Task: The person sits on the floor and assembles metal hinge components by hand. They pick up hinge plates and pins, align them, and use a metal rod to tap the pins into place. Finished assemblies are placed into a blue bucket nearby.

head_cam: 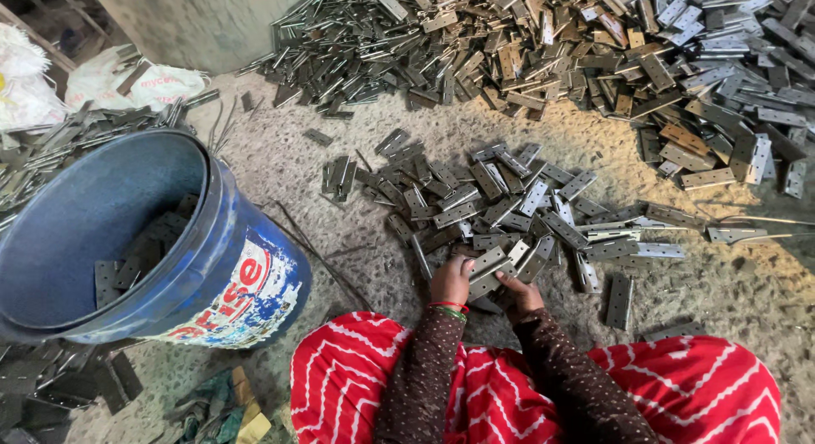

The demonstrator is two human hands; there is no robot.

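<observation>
1. Head view: the left hand (450,280) and the right hand (519,293) both grasp one flat metal hinge (490,271), which lies between them just in front of the red-clad knees. Its long axis rises a little toward the right, and both hands are equally near.
2. Seen from the hinge, a small heap of hinges (501,208) lies just beyond on the floor (356,240) — nothing is in the way.
3. The blue bucket (222,240) stands well to the left, tilted, with some pieces inside.
4. The large hinge pile (594,45) lies far beyond.
</observation>
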